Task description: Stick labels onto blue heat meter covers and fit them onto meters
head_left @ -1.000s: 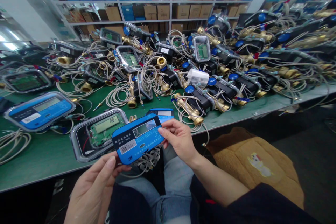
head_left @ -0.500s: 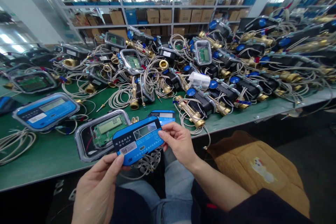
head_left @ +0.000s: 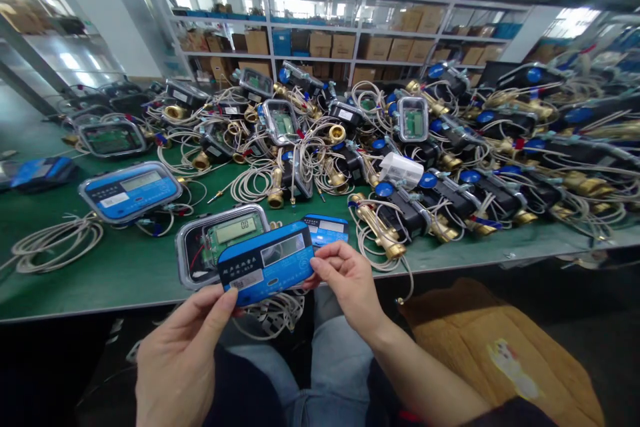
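Left hand (head_left: 183, 357): pinches the lower left corner of the blue faceplate (head_left: 267, 263) between thumb and fingers.
Right hand (head_left: 350, 280): grips the faceplate's right end, fingers curled narrow.
Faceplate: held between both hands, above the lap, just in front of the open meter housing (head_left: 220, 243) on the green bench (head_left: 100, 280).
Behind the hands: a second blue faceplate (head_left: 327, 228), then tangled cables and brass fittings (head_left: 380, 233).
Risk: likely a slip from the corner pinch, or a skewed fit over the housing.

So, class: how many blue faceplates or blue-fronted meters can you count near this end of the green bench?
4: the faceplate held by both hands, one behind it, a meter further left, and another at the far left edge. The pile may hide more.
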The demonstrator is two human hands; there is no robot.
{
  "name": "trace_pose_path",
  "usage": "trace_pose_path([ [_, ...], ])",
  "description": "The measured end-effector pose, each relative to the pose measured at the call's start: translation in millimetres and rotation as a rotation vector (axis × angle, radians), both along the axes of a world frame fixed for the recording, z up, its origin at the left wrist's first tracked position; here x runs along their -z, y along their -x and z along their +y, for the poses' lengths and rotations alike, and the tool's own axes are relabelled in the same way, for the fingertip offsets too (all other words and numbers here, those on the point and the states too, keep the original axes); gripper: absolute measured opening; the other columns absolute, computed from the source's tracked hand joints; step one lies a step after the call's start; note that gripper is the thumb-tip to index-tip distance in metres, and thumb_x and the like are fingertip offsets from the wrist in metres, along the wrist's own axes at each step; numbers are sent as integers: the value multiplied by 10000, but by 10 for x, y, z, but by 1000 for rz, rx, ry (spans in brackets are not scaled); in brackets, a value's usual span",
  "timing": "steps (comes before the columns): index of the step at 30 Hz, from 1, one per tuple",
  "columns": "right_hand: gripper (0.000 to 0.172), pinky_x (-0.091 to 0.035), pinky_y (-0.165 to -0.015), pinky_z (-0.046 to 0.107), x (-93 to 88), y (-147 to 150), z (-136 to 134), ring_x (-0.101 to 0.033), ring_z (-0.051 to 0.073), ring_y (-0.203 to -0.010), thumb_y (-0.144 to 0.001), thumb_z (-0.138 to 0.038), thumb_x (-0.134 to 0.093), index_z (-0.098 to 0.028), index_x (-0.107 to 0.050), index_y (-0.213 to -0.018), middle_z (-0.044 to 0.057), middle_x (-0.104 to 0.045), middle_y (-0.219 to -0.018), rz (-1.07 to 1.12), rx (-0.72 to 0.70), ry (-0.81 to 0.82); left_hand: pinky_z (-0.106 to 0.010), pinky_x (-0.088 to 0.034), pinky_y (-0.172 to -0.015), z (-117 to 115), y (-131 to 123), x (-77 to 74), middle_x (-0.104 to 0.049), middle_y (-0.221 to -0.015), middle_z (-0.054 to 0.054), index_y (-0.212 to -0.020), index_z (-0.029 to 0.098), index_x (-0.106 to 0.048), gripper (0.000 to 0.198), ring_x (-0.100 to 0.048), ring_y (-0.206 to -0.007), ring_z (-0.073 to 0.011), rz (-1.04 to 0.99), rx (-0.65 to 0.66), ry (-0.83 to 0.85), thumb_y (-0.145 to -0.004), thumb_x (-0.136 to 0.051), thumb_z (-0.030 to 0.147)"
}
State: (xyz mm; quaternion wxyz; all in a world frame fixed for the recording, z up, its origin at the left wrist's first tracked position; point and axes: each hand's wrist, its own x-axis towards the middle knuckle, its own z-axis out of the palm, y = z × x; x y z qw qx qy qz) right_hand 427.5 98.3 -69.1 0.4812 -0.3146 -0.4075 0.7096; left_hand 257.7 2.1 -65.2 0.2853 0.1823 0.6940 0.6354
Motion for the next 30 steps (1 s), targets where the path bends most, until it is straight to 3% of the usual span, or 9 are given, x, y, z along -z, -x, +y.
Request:
trace_pose_path([
  [3, 319, -573, -520, 213, -28, 28, -1, -664, 126, -474, -698, -381, -821, -163, -592, -740, -19, -689, -549, -15, -6, 11, -131, -523, -609, 45, 6, -67, -711, -660, 21, -750, 215, -747, 414, -621, -580, -110, -131, -24, -53, -453, -912, 452],
  [6, 330, -568, -501, 210, -54, 49, -2, -660, 128, -466, -678, -388, -834, -166, -597, -733, -17, -689, -545, -22, -8, 19, -135, -526, -613, 60, 11, -136, -684, -636, 18, -712, 205, -740, 416, -601, -586, -108, -203, 45, -73, -431, -918, 456],
  [9, 346, -579, -505, 219, -70, 58, 5, -651, 122, -467, -660, -398, -845, -168, -593, -723, -22, -682, -542, -31, -5, 10, -114, -511, -637, 54, 45, -187, -658, -602, 17, -709, 193, -745, 411, -598, -609, -100, -178, 119, -36, -466, -901, 485],
  [14, 339, -577, -498, 217, -75, 47, 3, -643, 118, -463, -680, -405, -828, -172, -586, -725, -26, -671, -541, -73, -3, -12, -146, -523, -565, 39, 127, -217, -722, -705, 5, -711, 199, -752, 497, -606, -576, -108, -190, 119, -10, -377, -905, 534],
  [17, 281, -574, -522, 210, -61, 41, -52, -663, 120, -486, -737, -376, -788, -186, -581, -732, -36, -663, -564, -109, 34, -89, -124, -512, -608, -2, 167, -185, -732, -681, 14, -821, 233, -774, 497, -637, -618, -106, -52, 119, 70, -448, -875, 546],
  [20, 192, -556, -552, 191, -29, 55, -139, -706, 131, -566, -803, -325, -733, -199, -591, -767, -34, -666, -619, -196, 122, -232, -142, -527, -682, -47, 145, -161, -745, -680, 22, -920, 269, -777, 467, -677, -675, -122, 249, 50, 127, -538, -831, 532],
  [22, 153, -545, -556, 191, -13, 80, -185, -721, 141, -606, -832, -308, -703, -205, -597, -794, -27, -667, -645, -240, 157, -304, -147, -540, -699, -48, 102, -160, -758, -713, 28, -951, 283, -773, 431, -690, -675, -120, 330, -28, 109, -574, -826, 485],
  [27, 132, -540, -584, 220, -91, 205, -158, -728, 154, -646, -845, -295, -685, -207, -597, -802, -23, -661, -679, -228, 145, -383, -142, -560, -635, 55, 91, -164, -733, -649, 35, -752, 231, -754, 334, -660, -564, -95, -10, -141, -165, -493, -886, 397],
  [30, 160, -532, -577, 216, -226, 320, -50, -716, 141, -623, -809, -298, -712, -201, -591, -767, -31, -660, -664, -143, 58, -291, -128, -542, -605, 77, 154, -196, -687, -595, 52, -676, 204, -712, 311, -630, -533, -82, 39, -200, -211, -490, -894, 374],
])
